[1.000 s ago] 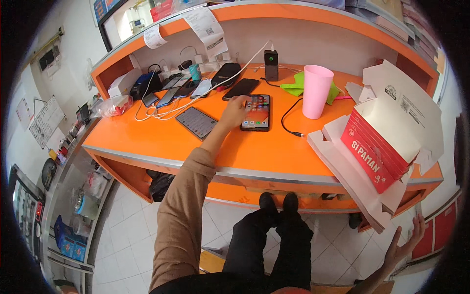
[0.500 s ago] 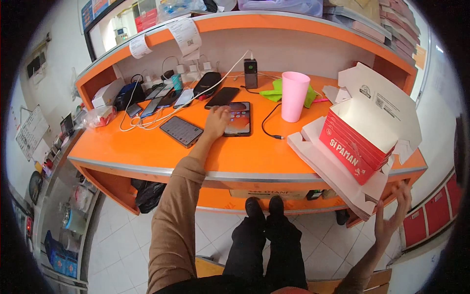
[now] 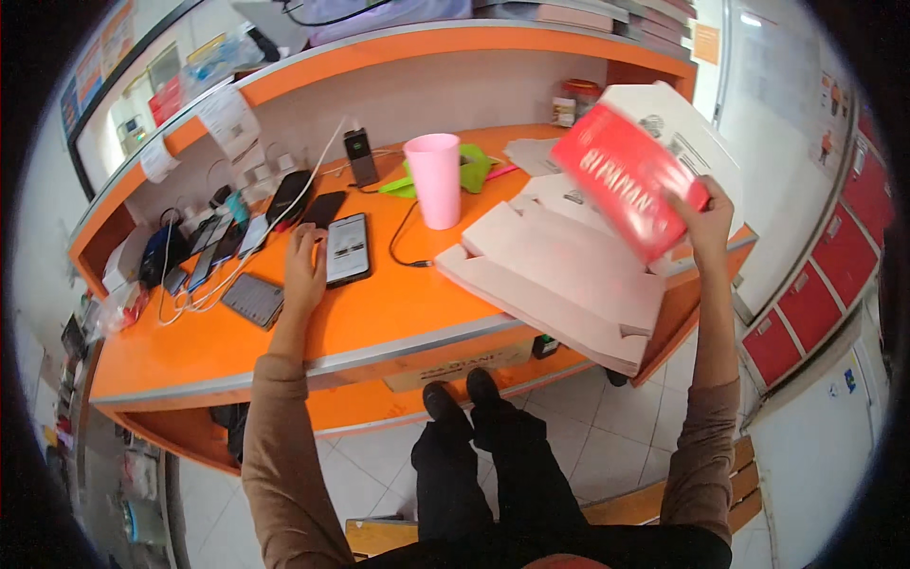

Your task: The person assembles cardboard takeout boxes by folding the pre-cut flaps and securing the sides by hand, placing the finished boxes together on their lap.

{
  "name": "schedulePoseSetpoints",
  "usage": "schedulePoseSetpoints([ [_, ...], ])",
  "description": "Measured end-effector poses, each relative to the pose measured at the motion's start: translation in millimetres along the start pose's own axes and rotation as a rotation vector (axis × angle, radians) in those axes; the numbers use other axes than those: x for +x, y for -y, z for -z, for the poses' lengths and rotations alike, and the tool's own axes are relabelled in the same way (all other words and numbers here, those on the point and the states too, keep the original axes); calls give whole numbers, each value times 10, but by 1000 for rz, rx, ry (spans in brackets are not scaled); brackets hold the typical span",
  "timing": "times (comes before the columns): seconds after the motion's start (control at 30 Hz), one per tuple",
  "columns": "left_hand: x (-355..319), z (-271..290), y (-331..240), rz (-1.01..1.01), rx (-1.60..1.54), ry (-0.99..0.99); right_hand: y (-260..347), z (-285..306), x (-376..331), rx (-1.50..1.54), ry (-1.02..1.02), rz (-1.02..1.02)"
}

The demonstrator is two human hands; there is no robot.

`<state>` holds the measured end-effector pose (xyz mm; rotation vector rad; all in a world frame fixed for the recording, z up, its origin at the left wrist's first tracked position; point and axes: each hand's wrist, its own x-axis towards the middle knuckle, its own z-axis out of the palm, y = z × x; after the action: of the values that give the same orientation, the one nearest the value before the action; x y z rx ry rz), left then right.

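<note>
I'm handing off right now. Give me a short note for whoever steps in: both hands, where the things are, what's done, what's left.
Left hand: flat on the orange counter, fingers at the left edge of the lit smartphone; no grip closed on it.
Right hand: raised, grip on the edge of the red-and-white box lid, which is lifted and tilted.
Flattened cardboard box: spread over the counter's right end, overhanging the front edge.
Pink cup: upright behind the phone.
Done: lid picked up.
Left: lid not yet set down; phone not picked up.
</note>
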<state>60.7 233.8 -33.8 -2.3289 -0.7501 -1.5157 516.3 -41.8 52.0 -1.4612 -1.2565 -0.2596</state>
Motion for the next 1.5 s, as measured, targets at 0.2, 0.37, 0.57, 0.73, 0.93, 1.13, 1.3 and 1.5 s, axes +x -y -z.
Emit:
schedulePoseSetpoints([
  [0.2, 213, -111, -1640, -111, -327, 222, -948, 553, 344, 399, -483, -336],
  [0.37, 145, -232, -2966, -424, -573, 454, -1138, 719, 17, 428, -681, -324],
  [0.57, 45, -552, -3306, -408, -627, 568, -412, 1771, -1385, 828, -827, -405],
  [0.73, 182, -447, -3318, -177, -736, 695, -18, 2077, -2772, 1029, -618, -337],
  [0.93, 298, -658, -3129, 235, -1331, 977, -386, 1236, -3908, 639, -37, -542],
  [1.13, 422, -562, -3223, 358, -980, 659, -90, -56, -4038, 572, 631, -592],
  [1.3, 391, -610, -3126, 477, -1054, 326, 377, -120, -3638, 563, 865, -396],
  [1.5, 469, -430, -3039, 1171, -1720, 308, 646, 49, -2614, -56, 207, 117],
])
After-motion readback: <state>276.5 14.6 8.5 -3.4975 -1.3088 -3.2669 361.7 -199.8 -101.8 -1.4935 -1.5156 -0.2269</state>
